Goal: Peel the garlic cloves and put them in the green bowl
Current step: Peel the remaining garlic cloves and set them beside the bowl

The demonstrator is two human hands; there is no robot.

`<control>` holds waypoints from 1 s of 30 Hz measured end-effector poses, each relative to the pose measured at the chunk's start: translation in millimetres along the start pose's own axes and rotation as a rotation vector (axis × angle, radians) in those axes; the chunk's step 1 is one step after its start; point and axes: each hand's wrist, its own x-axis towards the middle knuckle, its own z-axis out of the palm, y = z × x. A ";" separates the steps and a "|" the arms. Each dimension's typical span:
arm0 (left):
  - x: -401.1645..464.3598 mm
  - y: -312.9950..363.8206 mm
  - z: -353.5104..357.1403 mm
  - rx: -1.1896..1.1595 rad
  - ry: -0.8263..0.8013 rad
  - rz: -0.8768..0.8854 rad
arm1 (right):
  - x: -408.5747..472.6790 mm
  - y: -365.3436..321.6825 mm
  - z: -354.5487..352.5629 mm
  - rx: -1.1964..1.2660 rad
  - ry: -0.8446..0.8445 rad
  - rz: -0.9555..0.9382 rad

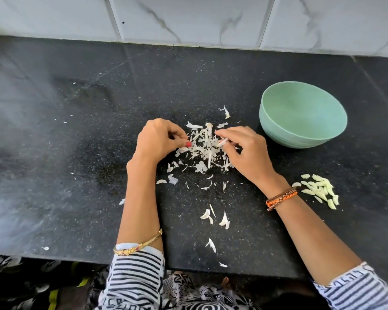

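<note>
My left hand (160,139) and my right hand (246,151) hover over a heap of white garlic skins (205,148) on the black counter. The right hand's fingertips pinch a small garlic clove (222,142) with skin on it. The left hand's fingers are curled with the thumb tip at the heap's left edge; what it holds is hidden. The green bowl (302,115) stands to the right of the heap, and its visible inside looks bare. A pile of peeled garlic cloves (320,190) lies on the counter just right of my right wrist.
Loose skin scraps (213,217) are strewn toward the counter's front edge (76,253). A white marble-tiled wall (188,19) closes the back. The black counter (65,130) stretches wide to the left of the hands.
</note>
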 end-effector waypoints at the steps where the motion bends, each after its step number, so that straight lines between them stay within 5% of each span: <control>1: -0.4 0.8 0.3 0.002 0.005 0.000 | 0.4 -0.7 -0.3 -0.015 0.008 -0.008; 12: 6.4 -2.5 5.4 -0.020 0.123 -0.018 | 19.0 -32.8 14.3 -0.051 0.019 0.080; 22: 5.4 -6.3 -1.2 -0.090 0.288 -0.075 | 33.3 -63.1 46.0 -0.225 -0.456 0.075; 30: 5.7 -3.9 6.4 -0.047 0.229 -0.094 | 20.1 -54.5 36.2 -0.215 -0.246 0.102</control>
